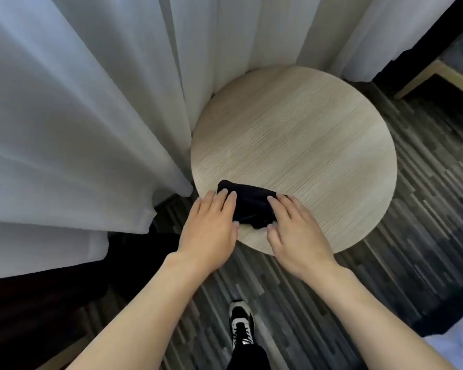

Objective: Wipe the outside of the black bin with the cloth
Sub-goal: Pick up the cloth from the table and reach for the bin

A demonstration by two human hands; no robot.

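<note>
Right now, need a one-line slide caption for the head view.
Both hands, left hand and right hand, press a dark cloth on a round wooden table beside white curtains; no bin visible.

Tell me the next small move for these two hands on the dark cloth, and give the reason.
Probably close the fingers and lift the dark cloth off the round wooden table. The left hand and right hand both rest on it, fingers laid flat over its ends, so it looks pressed down rather than gripped. No black bin is clearly in view, so the cloth must be carried before wiping.

Round table top lies bare beyond the cloth; curtains crowd its left edge.
</note>
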